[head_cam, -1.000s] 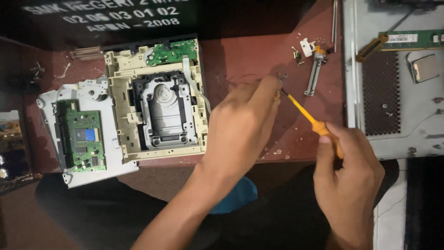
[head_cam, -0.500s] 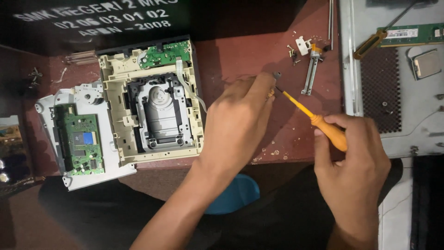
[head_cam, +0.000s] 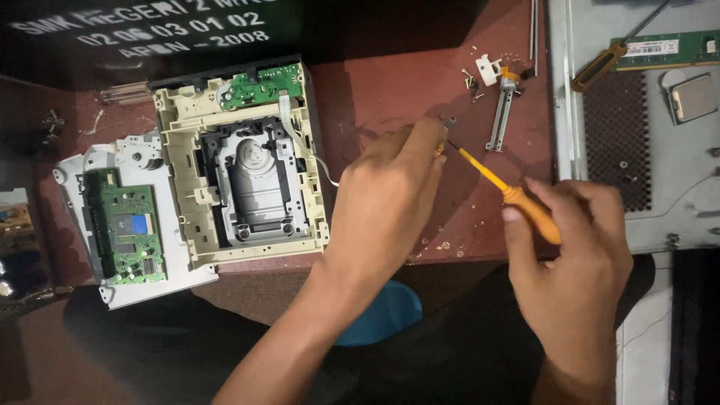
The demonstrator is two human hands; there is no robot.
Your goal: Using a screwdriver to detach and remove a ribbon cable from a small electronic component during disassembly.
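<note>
Biggest thing on the reddish-brown table [head_cam: 390, 82] is the opened disc drive [head_cam: 244, 169], cream plastic frame with a grey metal middle, sitting well left of the hands. Beside it lies a white cover [head_cam: 124, 225] carrying a green circuit board. Far right there's a grey metal panel [head_cam: 645, 150] with a perforated patch. The left hand [head_cam: 386, 206] has its fingertips pinched together on a small metal part [head_cam: 448, 121]. The right hand [head_cam: 574, 255] is curled round the orange screwdriver [head_cam: 510, 191], whose tip touches that part. Dark sign with white lettering top left.
</note>
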